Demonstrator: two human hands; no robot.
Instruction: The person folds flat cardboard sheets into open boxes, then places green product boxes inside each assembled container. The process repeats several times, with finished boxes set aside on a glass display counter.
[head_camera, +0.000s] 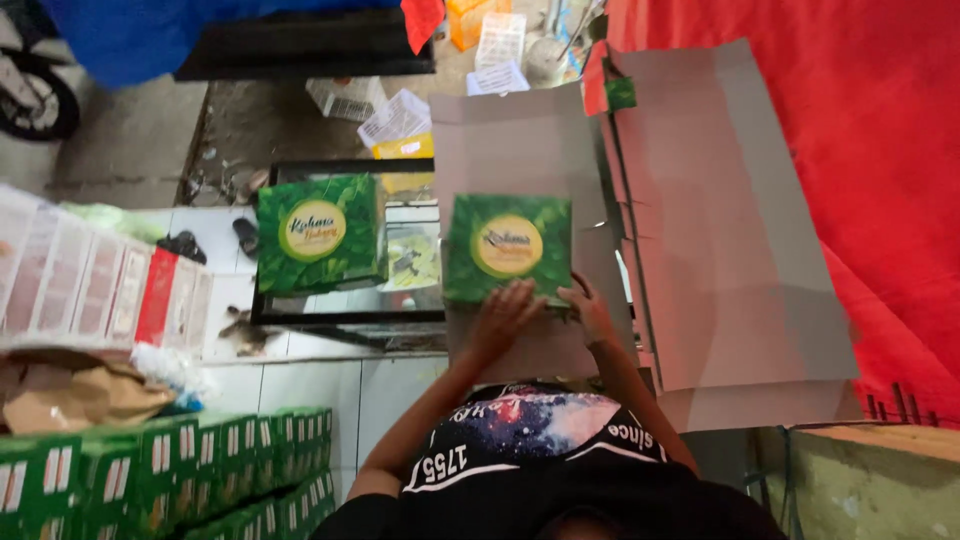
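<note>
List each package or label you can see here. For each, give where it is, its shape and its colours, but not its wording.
Green box: centre, under both hands, square, leaf print, round yellow label.
Second green box: left of it, on a glass case, same print.
Green cartons: bottom left, stacked, white marks.
Red-and-white packs: far left, in a row.
Grey card sheets: right, flat, overlapping.

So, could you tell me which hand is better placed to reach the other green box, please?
Probably the left. The left hand lies on the green box, nearer the second green box; the right hand is at its opposite corner.
</note>
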